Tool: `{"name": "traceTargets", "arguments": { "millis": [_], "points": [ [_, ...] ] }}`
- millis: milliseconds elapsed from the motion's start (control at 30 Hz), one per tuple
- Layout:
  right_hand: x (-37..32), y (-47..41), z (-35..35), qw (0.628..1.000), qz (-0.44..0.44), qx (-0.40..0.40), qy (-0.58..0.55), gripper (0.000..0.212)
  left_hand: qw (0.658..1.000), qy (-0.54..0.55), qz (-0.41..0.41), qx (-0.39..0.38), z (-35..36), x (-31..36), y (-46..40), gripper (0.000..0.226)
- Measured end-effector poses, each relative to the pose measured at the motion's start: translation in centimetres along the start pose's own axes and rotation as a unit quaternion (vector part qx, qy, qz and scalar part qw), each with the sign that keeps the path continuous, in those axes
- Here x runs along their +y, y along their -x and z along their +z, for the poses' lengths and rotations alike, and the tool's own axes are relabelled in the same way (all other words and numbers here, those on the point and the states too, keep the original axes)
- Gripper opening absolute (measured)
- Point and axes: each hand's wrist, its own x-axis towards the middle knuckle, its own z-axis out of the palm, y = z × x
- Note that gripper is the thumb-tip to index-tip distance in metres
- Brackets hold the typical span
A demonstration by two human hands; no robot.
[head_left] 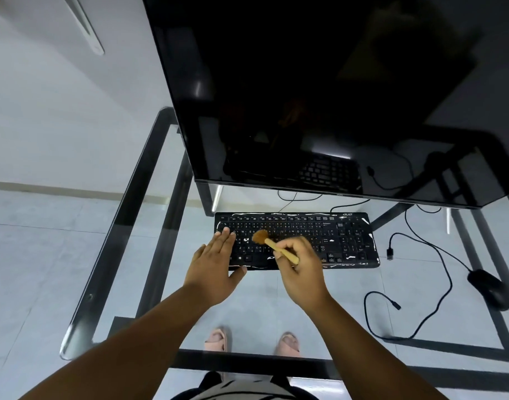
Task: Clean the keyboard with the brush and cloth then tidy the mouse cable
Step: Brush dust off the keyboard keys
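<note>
Glass bench under the monitor: left hand flat, fingers straight, steadying keyboard; right hand fingers pinched on brush over left-centre keys; risk: keyboard slides on glass if I push hard.

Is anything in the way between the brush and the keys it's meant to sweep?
Nothing visible. The right hand grips the brush, whose bristles sit over the keyboard left of centre. The left hand lies flat on the keyboard's left end, beside the bristles rather than under them, covering only those leftmost keys.
</note>
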Motion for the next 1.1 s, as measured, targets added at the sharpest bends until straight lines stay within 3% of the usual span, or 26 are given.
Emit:
{"name": "traceTargets", "arguments": {
  "millis": [167,267,433,567,700,833,967,1100],
  "points": [
    [0.8,-0.1,-1.3,0.996,0.036,0.084,0.007,0.016,1.000,-0.018,0.006,-0.024,0.2,1.1,-0.5,0.079],
    [0.9,0.1,-1.8,1.000,0.008,0.003,0.002,0.013,0.999,-0.030,0.013,-0.024,0.3,1.8,-1.0,0.080],
    [1.6,0.2,-3.2,0.996,0.043,0.081,0.009,0.017,0.998,-0.042,0.015,-0.050,0.6,3.2,-1.8,0.081],
    [2.6,0.6,-4.4,1.000,0.029,0.010,-0.002,0.016,0.996,-0.062,0.018,-0.057,1.2,4.6,-2.0,0.080],
    [3.2,0.4,-5.9,0.993,0.067,0.101,-0.003,0.018,0.997,-0.061,0.016,-0.043,1.5,5.9,-2.1,0.080],
    [3.8,0.4,-7.1,0.997,0.042,0.058,-0.005,0.020,0.997,-0.062,0.022,-0.041,2.0,7.5,-2.6,0.080],
    [4.6,0.1,-7.9,0.988,0.076,0.137,-0.003,0.019,0.997,-0.061,0.022,-0.041,2.2,8.3,-2.8,0.080],
    [5.6,0.1,-9.1,0.996,0.056,0.068,0.001,0.020,0.997,-0.064,0.025,-0.040,2.7,9.6,-3.1,0.080]
  ]
}}
